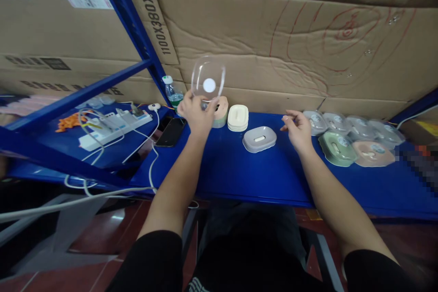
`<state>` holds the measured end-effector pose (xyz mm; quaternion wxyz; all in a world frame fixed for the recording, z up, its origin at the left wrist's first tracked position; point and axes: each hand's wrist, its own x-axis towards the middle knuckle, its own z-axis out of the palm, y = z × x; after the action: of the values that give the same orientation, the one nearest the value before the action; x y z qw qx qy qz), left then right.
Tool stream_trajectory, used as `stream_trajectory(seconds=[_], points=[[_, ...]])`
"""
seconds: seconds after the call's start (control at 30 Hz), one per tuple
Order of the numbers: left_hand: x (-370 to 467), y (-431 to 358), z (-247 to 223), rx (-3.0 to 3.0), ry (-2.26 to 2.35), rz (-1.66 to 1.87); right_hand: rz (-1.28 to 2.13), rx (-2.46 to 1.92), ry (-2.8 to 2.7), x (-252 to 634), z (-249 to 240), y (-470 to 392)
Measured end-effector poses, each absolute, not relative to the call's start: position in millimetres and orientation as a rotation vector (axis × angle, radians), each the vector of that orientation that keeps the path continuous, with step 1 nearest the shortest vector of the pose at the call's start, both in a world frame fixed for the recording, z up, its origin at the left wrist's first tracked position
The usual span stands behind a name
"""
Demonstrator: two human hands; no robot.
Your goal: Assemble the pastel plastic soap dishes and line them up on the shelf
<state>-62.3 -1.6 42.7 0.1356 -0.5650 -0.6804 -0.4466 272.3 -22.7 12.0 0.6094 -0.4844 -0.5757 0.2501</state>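
Note:
My left hand (198, 112) grips the lower edge of a clear plastic lid (212, 70), which is raised upright and has a round white sticker. Behind that hand, partly hidden, a stack of pinkish and green pieces (221, 112) stands next to a stack of cream pieces (238, 117). A grey oval dish (260, 139) with a small cream piece in its middle rests on the blue table between my hands. My right hand (298, 128) hovers beside the covered dishes, its thumb and index finger near each other; whether anything is between them is too small to tell.
Several clear-lidded dishes (358, 127) stand at the right, with a green one (338, 148) and a pink one (373, 153) in front. A bottle (174, 95), a phone (171, 132), and a power strip (114, 128) with cables lie left. A blue shelf post (137, 32) rises there.

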Motion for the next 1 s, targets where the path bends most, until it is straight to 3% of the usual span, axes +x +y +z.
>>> stream_trajectory(seconds=[0.2,0.53,0.77,1.0], points=[[-95,17,25,-1.335,-2.296,-1.298,0.545,-1.176,-1.446,270,6,-23],[-91,23,12,-1.394,-2.492,-1.262,0.393,-1.283,-1.62,270,5,-24],[-86,22,9,-1.582,-2.23,-1.261,0.264,-1.343,-1.935,274,7,-27],[-51,10,15,-2.106,-1.731,-1.258,0.379,-1.472,-2.442,277,-7,-26]])
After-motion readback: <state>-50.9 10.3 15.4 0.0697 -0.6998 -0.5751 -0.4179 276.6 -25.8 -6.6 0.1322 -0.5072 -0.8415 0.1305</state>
